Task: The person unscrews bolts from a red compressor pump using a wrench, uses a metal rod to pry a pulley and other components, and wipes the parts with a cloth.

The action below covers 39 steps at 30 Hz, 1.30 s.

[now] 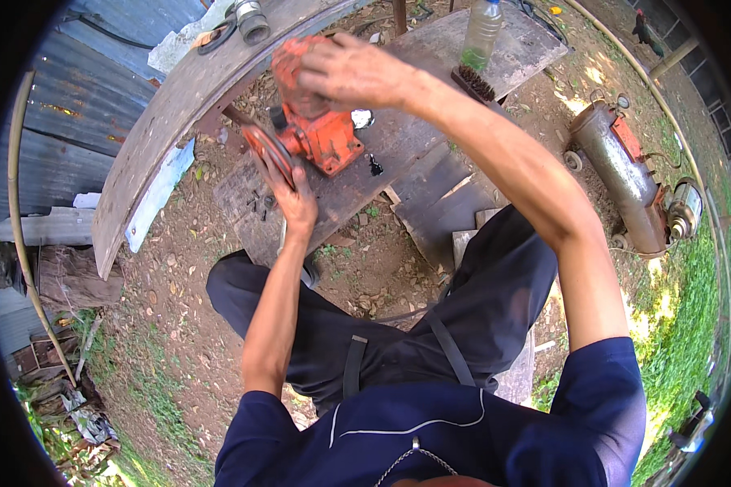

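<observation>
An orange-red machine like a compressor pump (326,140), worn and smudged, stands on a low wooden bench. On its left side is a red pulley wheel (266,152), tilted toward me. My left hand (294,193) grips the wheel's near rim, with the thumb on one side and the fingers partly hidden behind it. Reaching across from the right, my right hand (341,71) curls its fingers over the pump's reddish upper part. That area is slightly blurred, and the palm side of the hand is hidden.
Small dark parts (260,203) lie on the bench (341,213). A brush (473,84) and a clear bottle (482,36) stand at its far right. A curved wooden plank (150,130) rises at left. A rusty tank (621,174) lies on the ground at right.
</observation>
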Each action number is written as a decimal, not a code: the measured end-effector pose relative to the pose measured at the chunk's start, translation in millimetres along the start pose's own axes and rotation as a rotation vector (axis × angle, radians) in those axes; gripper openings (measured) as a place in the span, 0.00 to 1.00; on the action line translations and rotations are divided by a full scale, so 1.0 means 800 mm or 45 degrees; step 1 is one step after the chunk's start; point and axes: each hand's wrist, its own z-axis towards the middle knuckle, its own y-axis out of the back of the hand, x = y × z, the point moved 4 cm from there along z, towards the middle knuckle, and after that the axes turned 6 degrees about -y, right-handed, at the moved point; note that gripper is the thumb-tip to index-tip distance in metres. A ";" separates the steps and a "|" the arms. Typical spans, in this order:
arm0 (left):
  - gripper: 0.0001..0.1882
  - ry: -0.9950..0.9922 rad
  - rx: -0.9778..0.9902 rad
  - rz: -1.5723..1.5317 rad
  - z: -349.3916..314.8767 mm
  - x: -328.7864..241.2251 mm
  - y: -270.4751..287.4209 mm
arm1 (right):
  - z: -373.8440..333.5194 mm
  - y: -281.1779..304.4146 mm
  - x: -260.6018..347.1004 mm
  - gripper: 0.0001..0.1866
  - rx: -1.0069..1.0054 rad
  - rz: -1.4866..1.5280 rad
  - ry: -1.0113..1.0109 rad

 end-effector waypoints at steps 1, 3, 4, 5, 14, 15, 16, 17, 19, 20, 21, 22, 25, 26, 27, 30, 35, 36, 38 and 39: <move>0.36 -0.058 -0.129 -0.044 -0.006 -0.004 0.000 | 0.004 0.009 0.019 0.13 0.004 -0.101 0.077; 0.37 0.116 -0.056 -0.221 0.001 0.005 -0.004 | 0.007 0.013 0.036 0.12 -0.014 -0.100 0.089; 0.38 0.211 -0.008 -0.306 0.009 0.002 -0.003 | 0.006 0.012 0.047 0.11 -0.017 -0.090 0.085; 0.37 0.247 0.064 -0.310 0.029 -0.011 0.002 | 0.008 0.004 0.056 0.10 0.074 -0.103 0.012; 0.36 0.442 0.351 -0.277 0.104 0.044 -0.003 | 0.025 0.003 0.066 0.11 0.110 -0.153 -0.318; 0.35 0.535 0.343 -0.436 0.106 0.040 -0.005 | 0.028 0.005 0.064 0.12 0.112 -0.065 -0.290; 0.35 0.577 0.360 -0.458 0.102 0.045 -0.005 | 0.031 0.007 0.065 0.13 0.111 0.023 -0.262; 0.35 0.620 0.375 -0.480 0.100 0.051 -0.001 | 0.035 0.008 0.066 0.17 0.091 0.110 -0.336; 0.37 0.662 0.389 -0.551 0.106 0.043 -0.009 | 0.035 0.006 0.034 0.17 -0.002 0.529 -0.467; 0.37 0.680 0.411 -0.523 0.106 0.047 -0.019 | 0.028 0.005 0.018 0.17 -0.052 0.739 -0.532; 0.37 0.710 0.400 -0.448 0.103 0.077 -0.001 | 0.032 0.019 0.015 0.18 -0.203 0.885 -0.691; 0.38 0.730 0.411 -0.399 0.105 0.088 0.004 | 0.014 0.022 0.000 0.18 -0.270 0.897 -0.874; 0.37 0.625 0.268 -0.220 0.118 0.069 0.016 | -0.057 0.013 -0.036 0.17 -0.297 0.846 -1.420; 0.37 0.539 0.167 -0.179 0.125 0.049 0.023 | -0.082 0.001 -0.040 0.16 -0.190 0.779 -1.587; 0.32 0.446 0.098 -0.195 0.139 0.018 0.020 | -0.113 -0.016 -0.045 0.17 -0.134 0.788 -1.612; 0.30 0.136 0.014 -0.335 0.175 -0.028 0.010 | -0.156 -0.068 -0.056 0.18 0.006 0.866 -1.591; 0.24 -0.150 0.009 -0.657 0.204 -0.069 -0.011 | -0.114 -0.085 -0.051 0.19 0.238 0.771 -1.191; 0.23 -0.171 0.066 -0.604 0.203 -0.072 -0.018 | -0.113 -0.088 -0.050 0.20 0.268 0.670 -1.093; 0.22 -0.213 0.181 -0.501 0.201 -0.074 -0.024 | -0.110 -0.097 -0.049 0.17 0.278 0.656 -1.039; 0.20 -0.177 0.194 -0.502 0.199 -0.071 -0.024 | -0.110 -0.103 -0.049 0.17 0.298 0.634 -1.010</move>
